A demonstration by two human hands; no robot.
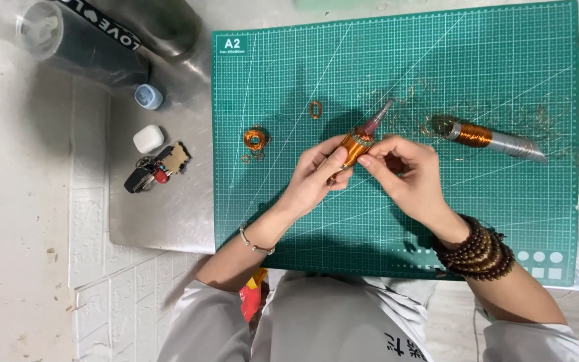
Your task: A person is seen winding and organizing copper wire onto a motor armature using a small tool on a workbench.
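Both hands are meeting over the middle of the green cutting mat (504, 221), gripping a small rod wound with copper wire (358, 141). The left hand (316, 177) is pinching the near end of the wound rod between thumb and fingers, and the right hand (403, 174) is closing its fingertips on the coil from the right side. The rod's grey tip is pointing up and away toward the far right. A second wound rod (490, 139) is lying on the mat to the right, well apart. A loose copper coil (254, 139) and a small wire loop (315, 109) are resting on the mat to the left. Off the mat, farther left, a bunch of keys (155, 167), a white case (148, 139) and a dark bottle (82, 40) are sitting on the metal table (162, 214).
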